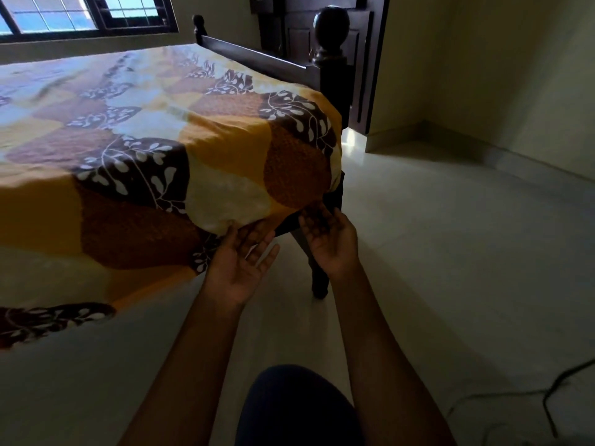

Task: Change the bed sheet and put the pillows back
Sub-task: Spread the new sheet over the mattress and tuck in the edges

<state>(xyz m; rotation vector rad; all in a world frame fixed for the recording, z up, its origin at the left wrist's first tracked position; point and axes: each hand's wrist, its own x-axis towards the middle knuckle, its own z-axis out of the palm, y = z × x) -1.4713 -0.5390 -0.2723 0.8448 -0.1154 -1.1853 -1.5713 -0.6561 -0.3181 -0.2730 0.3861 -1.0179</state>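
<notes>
We are in a bedroom in a home. We can tell from the big bed with a dark wooden frame and its tall post with a round knob on top. A yellow, brown and white cloth sheet with leaf shapes is spread over the bed. Behind it is a window with a dark frame. The plain cream walls meet a pale, shiny floor, where a thin black cable lies.
</notes>
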